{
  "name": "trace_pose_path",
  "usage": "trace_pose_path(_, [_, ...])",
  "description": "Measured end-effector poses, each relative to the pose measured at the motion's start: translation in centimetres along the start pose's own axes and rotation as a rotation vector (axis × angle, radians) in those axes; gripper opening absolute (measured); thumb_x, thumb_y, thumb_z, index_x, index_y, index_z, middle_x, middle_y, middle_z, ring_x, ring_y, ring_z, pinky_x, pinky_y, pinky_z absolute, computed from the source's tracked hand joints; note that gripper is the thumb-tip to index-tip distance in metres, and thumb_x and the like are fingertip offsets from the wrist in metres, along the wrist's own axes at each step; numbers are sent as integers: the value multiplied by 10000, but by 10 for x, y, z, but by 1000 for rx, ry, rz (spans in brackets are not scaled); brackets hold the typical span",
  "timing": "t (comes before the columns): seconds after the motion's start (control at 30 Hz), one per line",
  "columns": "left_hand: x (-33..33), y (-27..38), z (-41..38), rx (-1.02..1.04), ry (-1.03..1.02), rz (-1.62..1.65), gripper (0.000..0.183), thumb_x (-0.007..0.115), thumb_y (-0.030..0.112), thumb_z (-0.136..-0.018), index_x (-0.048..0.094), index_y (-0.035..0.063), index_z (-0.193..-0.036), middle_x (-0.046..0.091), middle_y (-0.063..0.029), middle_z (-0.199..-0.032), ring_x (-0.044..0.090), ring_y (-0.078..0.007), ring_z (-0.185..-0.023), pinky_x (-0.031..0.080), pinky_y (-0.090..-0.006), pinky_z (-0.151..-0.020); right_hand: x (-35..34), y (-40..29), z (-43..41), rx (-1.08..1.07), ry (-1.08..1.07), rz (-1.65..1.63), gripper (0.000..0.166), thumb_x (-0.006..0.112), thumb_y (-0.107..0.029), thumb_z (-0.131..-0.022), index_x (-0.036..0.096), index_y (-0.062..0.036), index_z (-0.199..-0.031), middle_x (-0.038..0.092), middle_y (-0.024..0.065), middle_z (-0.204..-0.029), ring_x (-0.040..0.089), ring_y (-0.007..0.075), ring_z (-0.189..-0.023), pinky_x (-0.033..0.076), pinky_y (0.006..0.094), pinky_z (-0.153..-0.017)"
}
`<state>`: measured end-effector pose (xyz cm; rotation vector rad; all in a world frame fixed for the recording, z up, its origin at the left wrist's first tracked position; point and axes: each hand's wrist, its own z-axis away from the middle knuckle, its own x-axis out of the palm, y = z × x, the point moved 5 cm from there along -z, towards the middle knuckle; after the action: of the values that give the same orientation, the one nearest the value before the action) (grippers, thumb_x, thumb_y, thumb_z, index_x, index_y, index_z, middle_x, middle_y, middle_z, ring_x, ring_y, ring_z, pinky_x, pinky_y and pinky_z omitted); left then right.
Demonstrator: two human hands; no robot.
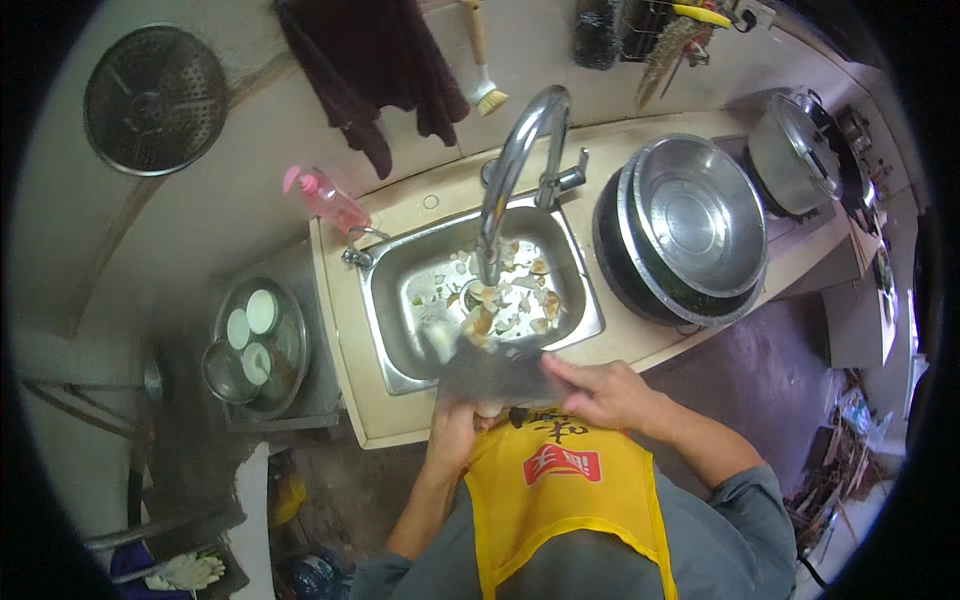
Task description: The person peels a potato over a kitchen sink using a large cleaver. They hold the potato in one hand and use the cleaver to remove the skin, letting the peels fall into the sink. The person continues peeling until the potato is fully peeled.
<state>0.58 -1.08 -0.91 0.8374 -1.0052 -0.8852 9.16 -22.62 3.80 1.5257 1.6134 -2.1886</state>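
Note:
A stainless steel sink lies before me, with scattered vegetable peelings in it and the faucet arched above. Just over its near rim, my right hand grips a dark, wide blade, apparently a cleaver, blurred by motion. Under the blade's left end, my left hand is closed around a small pale item, mostly hidden; its kind is unclear. A blurred whitish piece shows in the sink beside the blade. My yellow apron is right behind both hands.
Nested metal basins stand right of the sink, a lidded pot beyond them. A pink pump bottle is at the back left. On the left, a metal basin holds white round items. A brush and dark cloth hang behind.

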Motion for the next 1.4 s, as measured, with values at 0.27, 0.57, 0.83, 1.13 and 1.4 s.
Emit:
trace_pose_path(0.27, [7,-3,-5,-14,-8,207,371,485,261,-1014,457,46,-1314,587,-62,-1124,581,-149,-954,510,-301,-742,-15,-63,-16,-298,-70,5,846,678,-569,-824,427,-88,-1473,674,85,-735,639,265,-558,515,349,-491])
trace_pose_path(0.57, [1,-6,-2,12,88,151,389,474,300,-1015,460,42,-1306,600,-56,-1075,587,-129,-893,503,-297,-681,-7,-63,-22,-332,-67,-27,859,705,-551,-806,418,-107,-1483,696,93,-790,647,266,-570,527,346,-515])
trace_pose_path(0.83, [11,26,17,-97,-37,96,355,404,270,-1001,469,35,-1259,607,-48,-967,570,-101,-740,442,-294,-553,46,77,-2,404,-134,-44,598,514,-497,-960,517,-83,-1391,699,216,-990,675,398,-894,537,470,-814])
trace_pose_path(1.13, [0,-4,-21,-242,-35,545,317,402,282,-986,522,55,-1172,623,-106,-974,592,-201,-715,466,-323,-583,13,19,0,179,75,-90,591,623,-396,-926,481,-134,-1436,705,210,-923,683,410,-793,556,450,-678])
trace_pose_path(1.4, [3,-12,-10,-329,189,359,498,496,401,-1009,455,101,-1404,539,-99,-1354,538,-251,-1220,461,-416,-1040,-9,-66,-7,-234,-30,67,839,665,-532,-858,369,-76,-1497,657,86,-748,631,256,-569,522,340,-496])
